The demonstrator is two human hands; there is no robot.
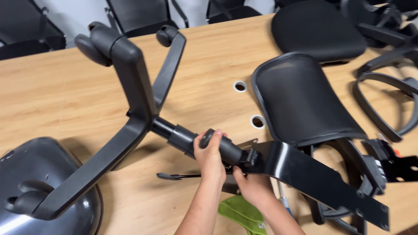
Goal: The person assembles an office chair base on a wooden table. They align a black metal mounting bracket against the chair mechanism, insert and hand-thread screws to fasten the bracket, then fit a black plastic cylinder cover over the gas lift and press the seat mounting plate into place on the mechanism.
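Black gas-lift column (196,141) is gripped by the left hand (210,157); right hand (252,188), seemingly curled, half hidden under the bracket (313,174)

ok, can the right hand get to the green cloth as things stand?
Probably yes. The right hand sits at the chair mechanism, just above the green cloth; only its own forearm crosses the cloth, nothing else blocks it.

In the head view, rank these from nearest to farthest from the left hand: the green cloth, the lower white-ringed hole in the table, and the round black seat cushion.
Measured from the left hand, which wraps the black cylinder:
1. Green cloth, just below and to the right, at the table's near edge.
2. Lower white-ringed hole, up and to the right.
3. Round black seat cushion, far side of the table, upper right.
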